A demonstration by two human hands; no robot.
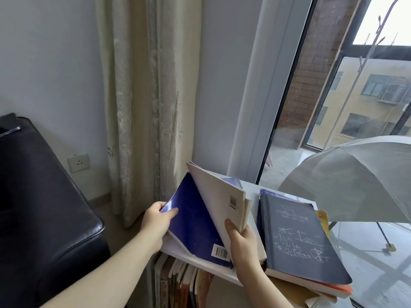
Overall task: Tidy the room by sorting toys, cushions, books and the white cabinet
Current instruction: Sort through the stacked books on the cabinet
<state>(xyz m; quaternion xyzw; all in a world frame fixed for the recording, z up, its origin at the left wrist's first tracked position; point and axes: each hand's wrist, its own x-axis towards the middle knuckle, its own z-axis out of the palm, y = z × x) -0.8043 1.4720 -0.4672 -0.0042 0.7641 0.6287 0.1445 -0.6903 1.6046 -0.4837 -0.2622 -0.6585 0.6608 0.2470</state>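
Head view. On top of the white cabinet [250, 188], at 6 o'clock, my left hand [158, 221] pinches the left edge of the blue book [193, 226], thumb on the cover. My right hand [242, 243] is curled round the lower edge of a pale book bundle [223, 197], tilted up off the blue one.

Hazards:
- The bundle is gripped at one corner only. Loose volumes may fan out and drop.
- The blue cover looks frayed at its lower edge. Pulling may tear it.
- The dark maths book stack [298, 237], at 4 o'clock, overhangs the cabinet edge. A nudge may tip it.

Not visible: my left fingers under the cover, legible titles, and the cabinet below its shelf of upright books [178, 283].
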